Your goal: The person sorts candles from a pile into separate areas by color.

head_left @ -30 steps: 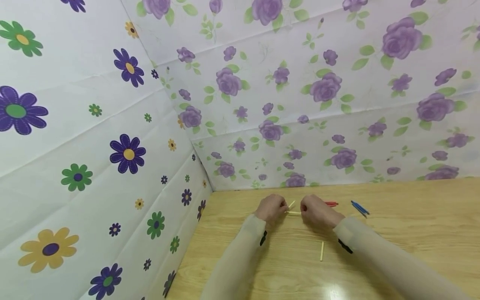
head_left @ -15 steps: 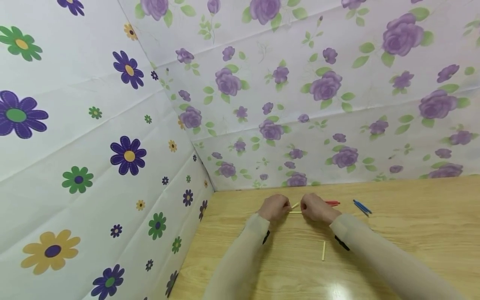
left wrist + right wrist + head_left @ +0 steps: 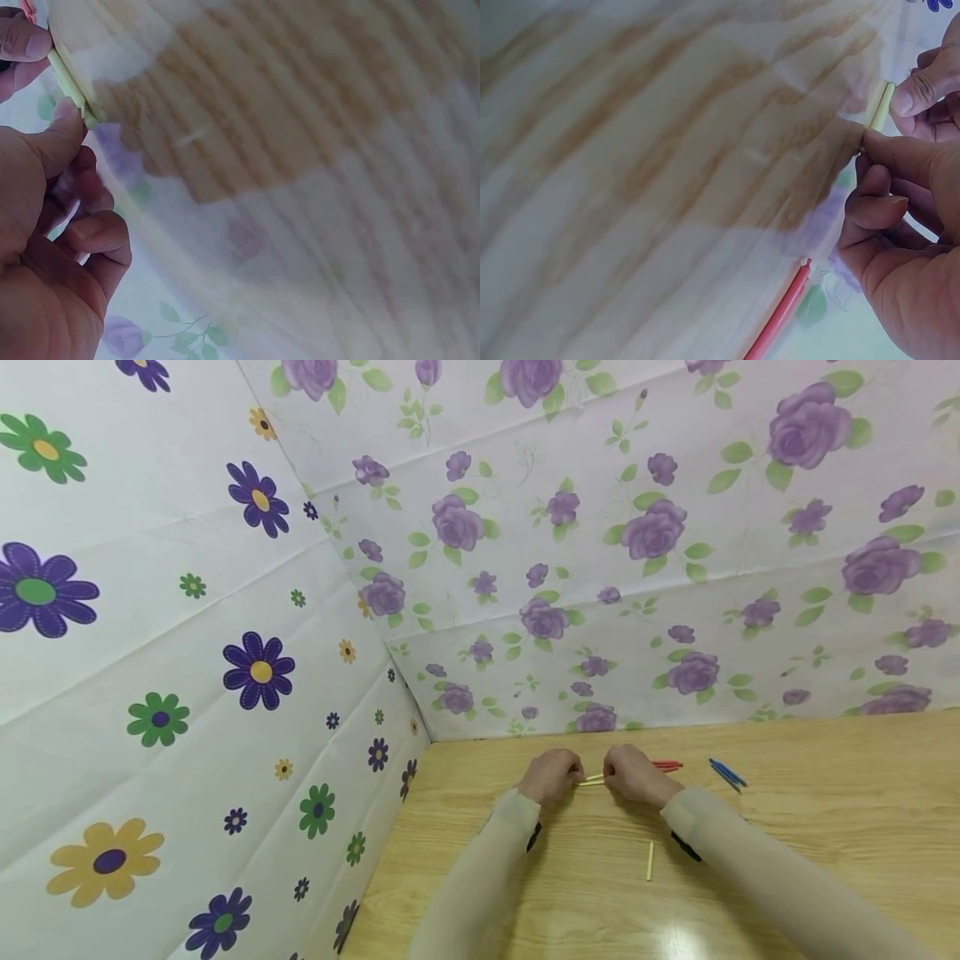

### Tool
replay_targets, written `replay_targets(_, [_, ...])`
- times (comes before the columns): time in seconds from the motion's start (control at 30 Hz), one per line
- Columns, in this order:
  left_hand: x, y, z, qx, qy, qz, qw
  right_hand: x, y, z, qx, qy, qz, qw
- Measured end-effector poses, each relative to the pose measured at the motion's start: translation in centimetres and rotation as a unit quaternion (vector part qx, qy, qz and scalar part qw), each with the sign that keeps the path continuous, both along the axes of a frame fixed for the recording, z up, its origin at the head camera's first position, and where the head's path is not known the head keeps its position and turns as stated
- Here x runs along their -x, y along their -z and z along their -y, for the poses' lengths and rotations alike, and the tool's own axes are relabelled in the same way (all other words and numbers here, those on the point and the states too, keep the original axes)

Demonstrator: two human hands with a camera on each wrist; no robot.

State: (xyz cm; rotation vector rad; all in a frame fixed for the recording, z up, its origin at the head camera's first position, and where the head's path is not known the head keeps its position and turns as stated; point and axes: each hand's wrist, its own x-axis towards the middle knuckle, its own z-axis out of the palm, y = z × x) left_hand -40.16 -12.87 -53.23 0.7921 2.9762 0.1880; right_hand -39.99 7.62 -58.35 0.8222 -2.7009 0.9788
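Two thin yellow sticks (image 3: pixel 592 781) lie side by side between my hands near the back of the table. My left hand (image 3: pixel 553 775) pinches their left ends between thumb and finger; its other fingers curl loosely in the left wrist view. At their right ends, my right hand (image 3: pixel 636 775) pinches the sticks (image 3: pixel 880 106) with thumb and fingertip. The fingertips partly cover both ends. A third yellow stick (image 3: pixel 650 861) lies alone on the table, nearer to me and below the right hand.
Several red sticks (image 3: pixel 667 766) lie just right of the right hand, partly hidden by it. Farther right are several blue sticks (image 3: pixel 727 774). The wooden table (image 3: pixel 840 843) ends at a flowered sheet (image 3: pixel 517 668) behind and another on the left (image 3: pixel 315 693).
The upper yellow stick, slanted away from the other one second ago, has swung down to lie nearly along it. Both hands stay close together in almost the same place.
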Motion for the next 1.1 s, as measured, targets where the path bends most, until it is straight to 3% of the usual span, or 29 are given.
replay_targets(0.07, [0.0, 0.1, 0.0, -0.006, -0.001, -0.002, 1.0, 1.0, 1.3, -0.2, -0.002, 0.0, -0.011, 0.9999])
replay_targets(0.13, [-0.1, 0.2, 0.0, -0.009, 0.0, -0.005, 1.0, 0.8, 0.9, -0.3, -0.006, 0.0, 0.003, 1.0])
replay_targets(0.2, [-0.1, 0.2, 0.0, -0.011, 0.001, -0.009, 0.9999, 1.1, 1.4, -0.4, -0.007, -0.004, -0.009, 0.9999])
replay_targets(0.27, [-0.1, 0.2, 0.0, -0.01, 0.004, -0.013, 0.9998, 0.1, 0.0, -0.3, -0.007, -0.002, -0.002, 1.0])
replay_targets(0.37, [-0.2, 0.2, 0.0, -0.009, 0.007, -0.016, 0.9998, -0.7, -0.8, -0.2, -0.006, 0.004, -0.002, 1.0])
replay_targets(0.43, [-0.3, 0.2, 0.0, -0.008, 0.01, -0.016, 0.9998, -1.7, -2.3, 0.0, -0.005, 0.014, 0.022, 0.9997])
replay_targets(0.67, [-0.5, -0.3, -0.1, -0.039, 0.006, 0.0, 0.9992, -2.4, -2.9, 0.2, -0.011, 0.041, 0.056, 0.9975])
replay_targets(1.1, [-2.1, -1.1, -0.5, -0.087, 0.028, -0.007, 0.9958, -3.7, -4.1, -0.8, 0.011, 0.035, 0.046, 0.9983])
